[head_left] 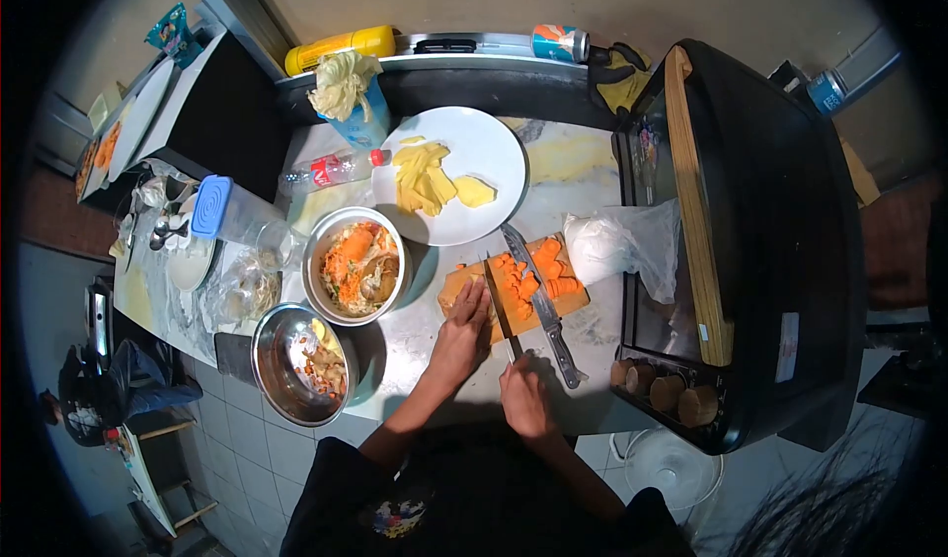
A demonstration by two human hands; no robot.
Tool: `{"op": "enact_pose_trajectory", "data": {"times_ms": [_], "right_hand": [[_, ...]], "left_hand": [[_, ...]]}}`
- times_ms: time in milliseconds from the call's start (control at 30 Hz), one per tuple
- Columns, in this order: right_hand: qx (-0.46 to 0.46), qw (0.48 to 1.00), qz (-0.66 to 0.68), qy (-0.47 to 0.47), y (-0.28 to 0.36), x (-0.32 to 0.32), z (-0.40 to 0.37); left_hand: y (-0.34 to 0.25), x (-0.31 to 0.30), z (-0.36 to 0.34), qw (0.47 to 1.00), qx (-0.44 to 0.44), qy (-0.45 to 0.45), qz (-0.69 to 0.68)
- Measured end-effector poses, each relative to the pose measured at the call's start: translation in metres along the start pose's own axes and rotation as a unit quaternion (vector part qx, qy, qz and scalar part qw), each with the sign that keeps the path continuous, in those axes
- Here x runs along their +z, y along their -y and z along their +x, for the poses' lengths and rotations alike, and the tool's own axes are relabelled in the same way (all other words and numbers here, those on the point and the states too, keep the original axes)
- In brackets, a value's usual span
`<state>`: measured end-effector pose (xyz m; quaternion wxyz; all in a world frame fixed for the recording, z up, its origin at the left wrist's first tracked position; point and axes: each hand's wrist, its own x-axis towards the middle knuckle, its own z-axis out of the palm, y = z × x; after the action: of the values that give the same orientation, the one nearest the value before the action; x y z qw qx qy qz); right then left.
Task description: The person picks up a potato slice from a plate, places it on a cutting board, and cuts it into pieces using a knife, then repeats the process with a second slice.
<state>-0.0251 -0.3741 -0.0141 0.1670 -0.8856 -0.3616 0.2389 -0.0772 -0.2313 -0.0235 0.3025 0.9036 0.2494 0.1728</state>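
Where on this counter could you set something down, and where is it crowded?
Bare counter shows between the white plate and black oven, beyond the plastic bag; and between the white pot and left hand. It is crowded around the blue-lidded container and on the cutting board.

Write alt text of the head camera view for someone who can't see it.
A person's right hand holds a knife on a cutting board of orange pieces, the left hand resting beside the blade. A second knife lies across the board, a plate of yellow pieces behind it.
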Motion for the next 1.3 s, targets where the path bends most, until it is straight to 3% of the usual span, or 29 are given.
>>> {"op": "enact_pose_trajectory", "data": {"times_ms": [167, 300, 533, 833, 900, 1067, 1300], "right_hand": [[-0.06, 0.997, -0.021, -0.044, 0.005, 0.0, 0.021], [-0.037, 0.998, 0.044, -0.027, 0.012, -0.007, 0.027], [-0.025, 0.998, -0.028, -0.053, 0.002, -0.003, -0.001], [-0.015, 1.0, -0.015, 0.016, 0.008, -0.04, -0.022], [-0.032, 0.998, 0.044, 0.034, 0.011, -0.048, -0.02], [-0.022, 0.999, -0.005, 0.028, 0.019, -0.043, -0.006], [0.01, 0.998, 0.044, 0.037, 0.022, -0.045, -0.003]], "left_hand": [[-0.003, -0.001, -0.002, 1.0, 0.006, -0.002, -0.004], [-0.001, -0.003, 0.0, 1.0, 0.009, -0.009, -0.013], [0.002, -0.006, -0.002, 1.0, 0.014, -0.005, -0.023], [-0.002, -0.014, 0.001, 0.999, 0.011, -0.008, -0.039], [-0.001, -0.014, 0.002, 0.999, 0.004, -0.002, -0.046], [0.0, -0.017, 0.003, 0.998, -0.024, 0.009, -0.064], [0.002, -0.015, 0.0, 0.999, 0.027, 0.013, -0.018]]}}
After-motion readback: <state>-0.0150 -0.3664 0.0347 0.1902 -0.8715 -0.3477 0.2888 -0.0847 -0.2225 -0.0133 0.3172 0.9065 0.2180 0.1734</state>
